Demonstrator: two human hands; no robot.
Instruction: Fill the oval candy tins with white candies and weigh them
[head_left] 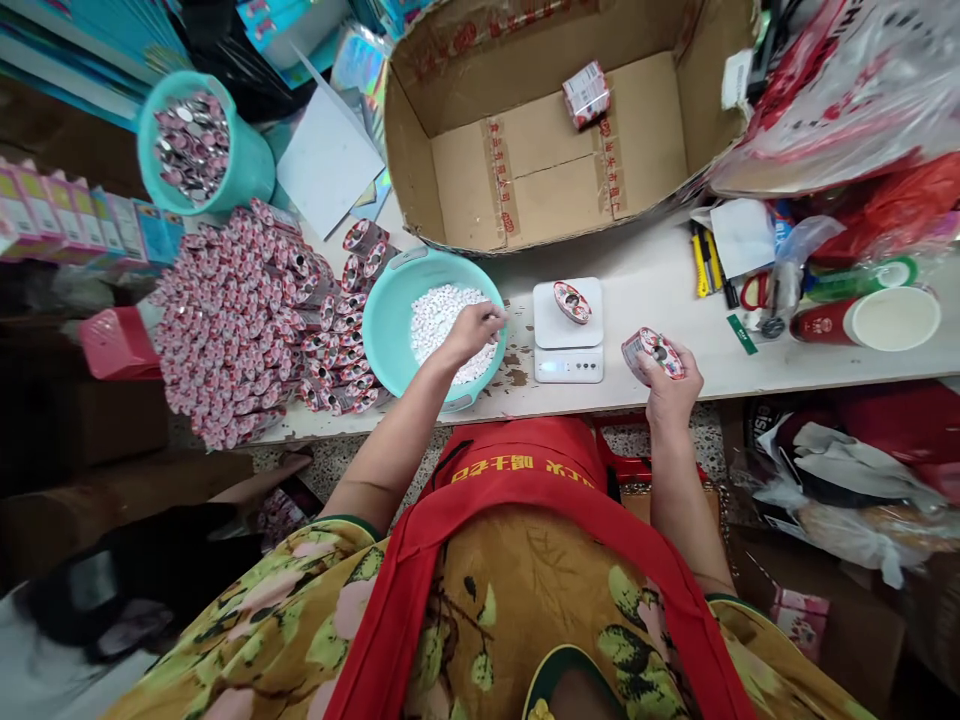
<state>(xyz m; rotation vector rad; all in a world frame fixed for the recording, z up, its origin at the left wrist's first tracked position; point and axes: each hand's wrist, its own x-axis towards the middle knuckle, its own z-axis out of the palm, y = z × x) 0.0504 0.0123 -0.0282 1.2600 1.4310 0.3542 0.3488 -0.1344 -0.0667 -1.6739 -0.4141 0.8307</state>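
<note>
My left hand is over the right side of a turquoise basin that holds small white pieces. Its fingers are pinched together; what they hold, if anything, is too small to tell. In my right hand is an oval tin with a red and white printed rim and an opening in its top, held just over the table's front part. Between the hands stands a white scale, with a similar oval tin resting on its plate.
Many printed tins are piled left of the basin. Behind them is a turquoise bucket of metallic pieces. A cardboard box with one printed pack stands at the back. Cutters and a paper cup lie to the right.
</note>
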